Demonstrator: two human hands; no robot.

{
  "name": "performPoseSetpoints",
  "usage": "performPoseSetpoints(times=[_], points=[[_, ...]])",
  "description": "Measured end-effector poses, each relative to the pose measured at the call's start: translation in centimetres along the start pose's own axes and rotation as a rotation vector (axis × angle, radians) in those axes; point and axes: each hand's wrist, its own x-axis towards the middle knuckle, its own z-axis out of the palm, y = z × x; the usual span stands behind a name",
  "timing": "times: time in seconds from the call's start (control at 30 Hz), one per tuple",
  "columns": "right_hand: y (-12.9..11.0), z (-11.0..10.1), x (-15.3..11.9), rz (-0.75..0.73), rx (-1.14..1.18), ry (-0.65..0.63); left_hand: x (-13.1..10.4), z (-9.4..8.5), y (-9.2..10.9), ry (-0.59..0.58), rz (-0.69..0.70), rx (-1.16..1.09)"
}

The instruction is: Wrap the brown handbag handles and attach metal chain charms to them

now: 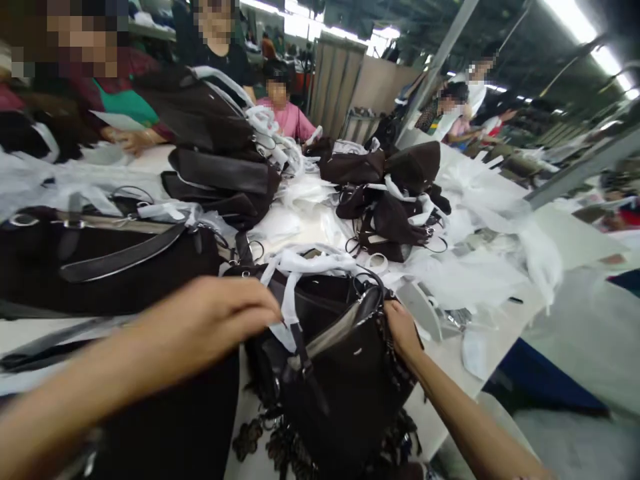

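Note:
A dark brown handbag stands at the centre front, its top partly open and a pale lining edge showing. White wrapping covers its raised handle. My right hand grips the bag's right upper edge, fingertips hidden behind it. My left hand, slightly blurred, is closed beside the handle wrapping at the bag's left; whether it pinches anything is too small to tell. Dark flower-shaped trims lie below the bag.
Another dark bag lies at the left. Stacked dark bags and a pile of bags stand farther back. White plastic sheets cover the right side. Several people are across the white table.

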Motion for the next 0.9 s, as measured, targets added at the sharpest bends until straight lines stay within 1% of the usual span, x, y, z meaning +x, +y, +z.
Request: performPoseSetpoints(times=[0.07, 0.13, 0.2, 0.23, 0.3, 0.37, 0.43, 0.5, 0.6, 0.67, 0.73, 0.8, 0.9], points=[[0.0, -0.8, 0.0, 0.004, 0.092, -0.068, -3.0, 4.3, 2.2, 0.005, -0.001, 0.119], [0.0, -1.8, 0.2, 0.007, 0.174, -0.146, -5.7, 9.2, 4.0, 0.001, -0.009, 0.234], [0.1, -2.7, 0.6, 0.020, 0.248, -0.235, -7.9, 14.1, 5.1, -0.005, -0.018, 0.341], [0.3, -3.1, 0.8, 0.028, 0.283, -0.279, -8.7, 16.2, 5.5, -0.010, -0.021, 0.392], [0.7, -3.7, 1.5, 0.044, 0.341, -0.352, -9.6, 19.7, 6.1, 0.001, -0.033, 0.492], [1.2, -4.2, 2.2, 0.054, 0.387, -0.399, -9.7, 22.0, 6.7, 0.051, -0.070, 0.594], [1.5, -4.6, 2.8, 0.062, 0.428, -0.430, -9.1, 23.5, 7.5, 0.111, -0.119, 0.707], [1.6, -4.7, 3.4, 0.066, 0.463, -0.448, -8.3, 24.6, 8.4, 0.150, -0.153, 0.839], [1.5, -4.8, 4.0, 0.062, 0.499, -0.447, -6.7, 25.8, 9.8, 0.176, -0.194, 1.017], [1.6, -4.9, 4.3, 0.052, 0.515, -0.440, -5.8, 26.3, 10.3, 0.175, -0.193, 1.073], [1.8, -5.1, 4.5, 0.036, 0.516, -0.439, -5.2, 26.5, 10.3, 0.150, -0.136, 1.092], [2.0, -5.3, 4.7, 0.011, 0.496, -0.440, -4.8, 26.7, 9.7, 0.111, -0.074, 1.108], [2.4, -5.7, 4.9, -0.007, 0.444, -0.451, -4.8, 26.8, 8.3, 0.084, -0.070, 1.125]])
